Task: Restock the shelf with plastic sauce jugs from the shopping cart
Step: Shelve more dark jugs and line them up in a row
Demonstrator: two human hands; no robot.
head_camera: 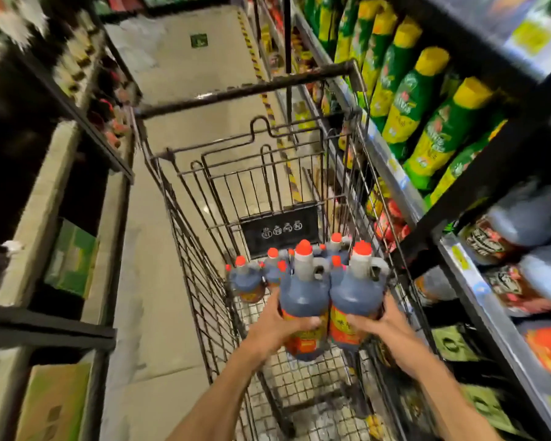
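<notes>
Head view, the only one: two plastic sauce jugs are held side by side above the near end of the wire shopping cart (204, 198), each by one of the hands. The left hand (277, 326) wraps its fingers round the lower body of the left jug (304, 300), thumb across the label; the right hand (379, 319) curls the same way round the right jug (355, 297). Both hands grip the belly rather than the moulded loop handle near the neck.

Full of dark sauce, these jugs look heavy for their size — my judgement is that a one-handed hold on the rounded, glossy body could slip, and the handle or a palm under the base would be surer. The plastic seems stiff enough not to buckle, and not fragile.

Each jug has a squat round body, a narrow neck, a white collar and a red-orange cap, with an orange label low down. More jugs (248, 281) of the same kind stand behind them, farther along the cart basket. On the right, the dark metal shelf (477, 275) already carries similar jugs lying blurred — above them, rows of green bottles with yellow caps (427, 100).
</notes>
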